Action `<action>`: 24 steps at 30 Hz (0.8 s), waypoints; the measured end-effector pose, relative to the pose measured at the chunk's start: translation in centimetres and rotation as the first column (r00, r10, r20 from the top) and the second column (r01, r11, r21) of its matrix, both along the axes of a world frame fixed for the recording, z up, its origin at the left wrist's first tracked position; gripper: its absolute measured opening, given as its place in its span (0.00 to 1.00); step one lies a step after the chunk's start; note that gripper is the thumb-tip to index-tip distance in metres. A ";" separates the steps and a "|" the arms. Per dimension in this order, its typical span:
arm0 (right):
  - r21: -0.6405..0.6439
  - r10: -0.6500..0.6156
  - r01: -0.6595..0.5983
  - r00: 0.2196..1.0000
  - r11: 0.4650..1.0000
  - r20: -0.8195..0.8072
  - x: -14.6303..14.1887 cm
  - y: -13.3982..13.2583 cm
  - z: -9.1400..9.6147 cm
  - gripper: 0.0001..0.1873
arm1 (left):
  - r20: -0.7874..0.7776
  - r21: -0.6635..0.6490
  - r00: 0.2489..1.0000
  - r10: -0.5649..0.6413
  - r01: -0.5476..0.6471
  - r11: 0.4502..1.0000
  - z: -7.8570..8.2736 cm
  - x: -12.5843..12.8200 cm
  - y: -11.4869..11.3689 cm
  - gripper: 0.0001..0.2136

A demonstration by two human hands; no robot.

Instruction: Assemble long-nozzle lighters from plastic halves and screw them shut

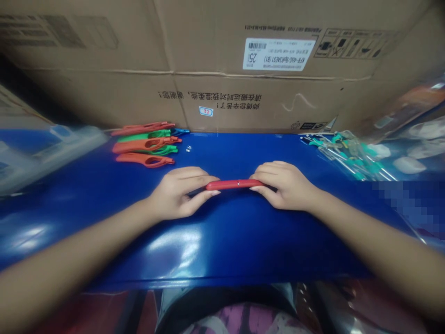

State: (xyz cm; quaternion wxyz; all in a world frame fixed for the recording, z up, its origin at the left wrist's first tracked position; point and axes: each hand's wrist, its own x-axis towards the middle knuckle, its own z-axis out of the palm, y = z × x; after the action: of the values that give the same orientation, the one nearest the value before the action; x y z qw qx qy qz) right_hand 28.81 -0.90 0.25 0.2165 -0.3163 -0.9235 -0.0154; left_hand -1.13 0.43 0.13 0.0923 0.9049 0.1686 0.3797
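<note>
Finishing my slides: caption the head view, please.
Left hand and right hand hold a red piece between them over a blue table.

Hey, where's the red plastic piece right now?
In the head view, the red plastic piece is near the middle, held at its ends between the left hand and right hand, over the blue tabletop.

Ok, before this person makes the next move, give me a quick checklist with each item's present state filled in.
1. Left hand on the red piece: ok, it pinches one end.
2. Right hand on the red piece: ok, it pinches the opposite end.
3. Red piece lifted off the blue table: cannot tell from this single view.
4. Colored handles out of the grip: ok, they lie beyond the left hand.
5. Thin rods with green parts away from the right hand: ok, they lie farther right.
</note>
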 end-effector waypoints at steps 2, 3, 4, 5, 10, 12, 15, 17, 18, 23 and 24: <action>0.004 -0.009 0.009 1.000 1.000 0.009 -0.1 0.0 0.0 0.13 | 0.005 0.009 1.000 0.010 -0.010 1.000 0.0 0.1 0.0 0.10; 0.008 -0.021 0.021 1.000 1.000 0.010 -0.1 0.0 0.0 0.13 | 0.012 -0.003 1.000 0.025 -0.025 1.000 -0.1 0.1 0.0 0.09; 0.016 -0.035 0.035 0.999 0.999 0.008 -0.1 0.0 0.0 0.14 | 0.021 -0.023 0.999 0.044 -0.043 0.999 -0.1 0.2 0.1 0.09; 0.026 -0.049 0.049 0.999 0.998 0.000 -0.2 0.1 -0.1 0.14 | 0.036 -0.043 0.997 0.064 -0.062 0.997 -0.2 0.2 0.1 0.08; 0.051 -0.117 0.124 0.986 0.991 -0.121 0.0 0.3 -0.4 0.14 | 0.062 -0.095 0.991 0.115 -0.109 0.989 -0.5 0.2 0.4 0.09; 0.045 -0.160 0.172 0.968 0.984 -0.193 0.1 0.4 -0.4 0.12 | 0.056 -0.091 0.991 0.119 -0.114 0.989 -0.5 0.1 0.4 0.10; 0.044 -0.173 0.189 0.957 0.981 -0.234 0.3 0.4 -0.3 0.11 | 0.058 -0.072 0.988 0.140 -0.136 0.988 -0.4 0.1 0.5 0.09; 0.077 -0.155 0.178 0.960 0.981 -0.233 0.3 0.3 -0.3 0.11 | 0.053 -0.071 0.987 0.153 -0.149 0.986 -0.2 0.0 0.5 0.09; 0.099 -0.144 0.171 0.962 0.980 -0.233 0.4 0.3 -0.3 0.11 | 0.052 -0.075 0.987 0.153 -0.149 0.986 -0.1 0.0 0.5 0.09; 0.082 -0.149 0.171 0.964 0.982 -0.220 0.3 0.4 -0.3 0.11 | 0.061 -0.220 0.977 0.202 -0.185 0.958 0.2 0.5 0.1 0.07; 0.039 -0.164 0.176 0.964 0.984 -0.211 0.3 0.6 -0.3 0.11 | 0.062 -0.335 0.969 0.241 -0.207 0.919 0.2 0.7 0.0 0.08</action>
State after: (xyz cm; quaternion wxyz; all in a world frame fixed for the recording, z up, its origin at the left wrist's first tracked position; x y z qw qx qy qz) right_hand 29.15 -0.34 -0.06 0.3185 -0.3877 -0.8646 -0.0276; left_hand -0.40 0.43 0.37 0.2049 0.8313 0.3264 0.4004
